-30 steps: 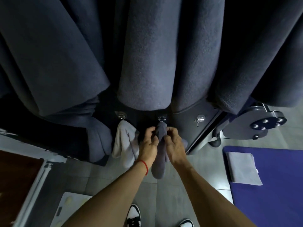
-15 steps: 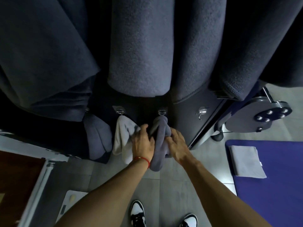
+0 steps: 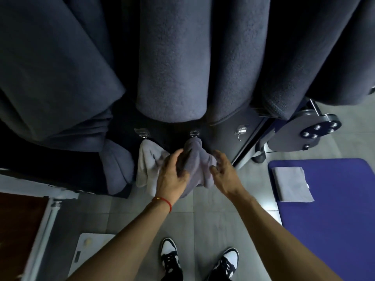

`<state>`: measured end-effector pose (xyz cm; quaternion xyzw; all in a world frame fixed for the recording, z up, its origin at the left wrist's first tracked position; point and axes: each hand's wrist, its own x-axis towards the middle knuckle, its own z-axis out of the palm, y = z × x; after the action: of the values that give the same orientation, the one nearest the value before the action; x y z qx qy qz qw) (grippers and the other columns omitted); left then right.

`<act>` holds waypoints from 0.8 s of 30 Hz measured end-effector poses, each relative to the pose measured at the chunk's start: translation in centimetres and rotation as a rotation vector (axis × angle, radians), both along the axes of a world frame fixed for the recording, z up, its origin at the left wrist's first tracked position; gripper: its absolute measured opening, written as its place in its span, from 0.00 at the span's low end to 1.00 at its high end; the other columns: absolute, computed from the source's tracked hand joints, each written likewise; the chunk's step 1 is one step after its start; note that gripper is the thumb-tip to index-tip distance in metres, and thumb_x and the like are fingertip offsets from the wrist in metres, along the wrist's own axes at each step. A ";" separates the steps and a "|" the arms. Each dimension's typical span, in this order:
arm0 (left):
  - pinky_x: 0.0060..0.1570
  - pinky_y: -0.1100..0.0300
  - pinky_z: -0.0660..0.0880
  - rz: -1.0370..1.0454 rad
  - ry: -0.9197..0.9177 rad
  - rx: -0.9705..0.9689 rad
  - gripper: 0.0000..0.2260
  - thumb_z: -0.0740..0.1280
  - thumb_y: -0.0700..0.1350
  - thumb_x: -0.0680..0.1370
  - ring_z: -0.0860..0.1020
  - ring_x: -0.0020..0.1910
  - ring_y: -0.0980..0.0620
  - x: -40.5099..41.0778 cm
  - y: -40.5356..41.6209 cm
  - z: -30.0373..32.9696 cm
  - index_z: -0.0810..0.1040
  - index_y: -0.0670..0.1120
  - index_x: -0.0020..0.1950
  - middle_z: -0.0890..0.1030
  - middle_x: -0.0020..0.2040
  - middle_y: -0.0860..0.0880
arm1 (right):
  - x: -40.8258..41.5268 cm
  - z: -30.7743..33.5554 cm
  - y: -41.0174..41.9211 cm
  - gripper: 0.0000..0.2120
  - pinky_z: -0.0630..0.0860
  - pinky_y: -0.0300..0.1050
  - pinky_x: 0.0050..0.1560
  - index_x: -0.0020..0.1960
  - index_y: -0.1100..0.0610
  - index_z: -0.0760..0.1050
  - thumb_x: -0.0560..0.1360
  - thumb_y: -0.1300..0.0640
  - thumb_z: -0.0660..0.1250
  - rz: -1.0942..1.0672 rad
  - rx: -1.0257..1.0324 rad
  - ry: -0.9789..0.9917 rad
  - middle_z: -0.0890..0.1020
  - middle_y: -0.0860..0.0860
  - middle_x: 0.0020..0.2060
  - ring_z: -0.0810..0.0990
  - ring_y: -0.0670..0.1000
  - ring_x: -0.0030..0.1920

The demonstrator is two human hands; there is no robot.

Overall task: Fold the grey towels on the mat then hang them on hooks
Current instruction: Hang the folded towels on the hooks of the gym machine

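It looks like a home room: grey floor tiles (image 3: 203,220), heavy dark curtains (image 3: 192,57), metal wall hooks (image 3: 240,131) and a purple mat (image 3: 334,220).

Dark curtains (image 3: 192,57), black-and-white sneakers (image 3: 169,254), tiled floor (image 3: 203,220)
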<state>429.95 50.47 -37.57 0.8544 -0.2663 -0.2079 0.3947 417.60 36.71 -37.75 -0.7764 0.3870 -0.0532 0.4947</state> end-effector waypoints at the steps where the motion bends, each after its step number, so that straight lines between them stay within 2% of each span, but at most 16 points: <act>1: 0.57 0.61 0.71 0.036 -0.011 -0.014 0.25 0.69 0.40 0.76 0.75 0.64 0.49 0.0 1.2 0.1 0.71 0.52 0.73 0.75 0.67 0.47 | -1.2 0.4 0.1 0.21 0.77 0.52 0.64 0.73 0.56 0.68 0.81 0.60 0.63 -0.015 -0.003 0.020 0.77 0.54 0.65 0.78 0.54 0.62; 4: 0.51 0.55 0.75 0.164 -0.066 0.025 0.19 0.70 0.37 0.74 0.78 0.57 0.44 -1.0 4.7 0.6 0.76 0.48 0.64 0.78 0.61 0.44 | -5.5 1.5 0.7 0.20 0.78 0.54 0.63 0.72 0.56 0.70 0.81 0.60 0.64 -0.011 -0.023 0.144 0.77 0.55 0.65 0.78 0.56 0.63; 6: 0.48 0.54 0.74 0.170 -0.084 0.018 0.15 0.70 0.35 0.72 0.79 0.53 0.43 -2.5 6.0 0.8 0.77 0.46 0.58 0.80 0.56 0.44 | -8.7 1.9 0.9 0.20 0.76 0.51 0.66 0.73 0.53 0.69 0.82 0.56 0.64 0.015 -0.021 0.241 0.75 0.52 0.69 0.76 0.54 0.67; 8: 0.49 0.51 0.76 0.131 -0.038 0.002 0.14 0.70 0.36 0.71 0.79 0.51 0.43 -4.7 6.2 0.6 0.76 0.47 0.54 0.80 0.52 0.47 | -11.8 2.1 0.8 0.19 0.74 0.47 0.66 0.73 0.51 0.70 0.82 0.55 0.64 0.007 -0.018 0.303 0.75 0.52 0.70 0.76 0.54 0.67; 11: 0.53 0.47 0.77 -0.028 0.134 0.024 0.15 0.67 0.41 0.70 0.79 0.52 0.47 -8.6 4.6 0.8 0.77 0.48 0.57 0.79 0.55 0.49 | -16.4 2.7 0.7 0.19 0.73 0.46 0.64 0.71 0.52 0.73 0.80 0.58 0.66 -0.077 -0.047 0.379 0.77 0.55 0.68 0.78 0.54 0.65; 14: 0.63 0.48 0.73 -0.314 0.189 0.096 0.19 0.69 0.40 0.72 0.77 0.61 0.46 -11.8 1.1 1.0 0.77 0.47 0.63 0.77 0.61 0.48 | -20.7 2.4 -0.3 0.19 0.71 0.45 0.62 0.70 0.55 0.74 0.80 0.58 0.66 -0.131 -0.046 0.456 0.78 0.57 0.66 0.78 0.56 0.64; 17: 0.66 0.55 0.69 -0.539 0.162 0.180 0.22 0.71 0.41 0.73 0.74 0.64 0.47 -14.4 -4.3 1.0 0.76 0.47 0.66 0.76 0.63 0.46 | -24.4 0.3 -3.5 0.25 0.72 0.47 0.61 0.70 0.56 0.75 0.75 0.48 0.63 -0.147 -0.015 0.520 0.79 0.58 0.62 0.78 0.60 0.61; 19: 0.66 0.56 0.69 -0.622 0.126 0.215 0.22 0.71 0.41 0.73 0.74 0.64 0.46 -16.3 -8.5 0.4 0.76 0.47 0.67 0.76 0.63 0.45 | -26.9 -2.3 -6.4 0.25 0.73 0.47 0.60 0.69 0.57 0.75 0.74 0.48 0.62 -0.162 0.008 0.535 0.80 0.59 0.61 0.79 0.60 0.60; 21: 0.68 0.55 0.69 -0.685 0.114 0.253 0.22 0.71 0.41 0.73 0.74 0.64 0.46 -18.6 -12.8 -1.1 0.76 0.48 0.68 0.76 0.64 0.46 | -29.7 -5.6 -9.8 0.20 0.74 0.48 0.58 0.69 0.58 0.75 0.78 0.54 0.65 -0.176 0.033 0.545 0.79 0.60 0.63 0.80 0.62 0.59; 24: 0.69 0.53 0.69 -0.681 0.104 0.308 0.22 0.70 0.43 0.74 0.75 0.65 0.48 -22.7 -19.5 -4.3 0.76 0.50 0.68 0.76 0.65 0.47 | -33.6 -10.9 -15.1 0.19 0.75 0.49 0.55 0.70 0.58 0.74 0.80 0.57 0.63 -0.205 0.065 0.548 0.77 0.59 0.67 0.80 0.62 0.58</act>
<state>407.27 30.94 -41.91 0.7546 -0.4802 -0.4079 0.1831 384.00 21.61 -48.68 -0.7024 0.5841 0.1213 0.3882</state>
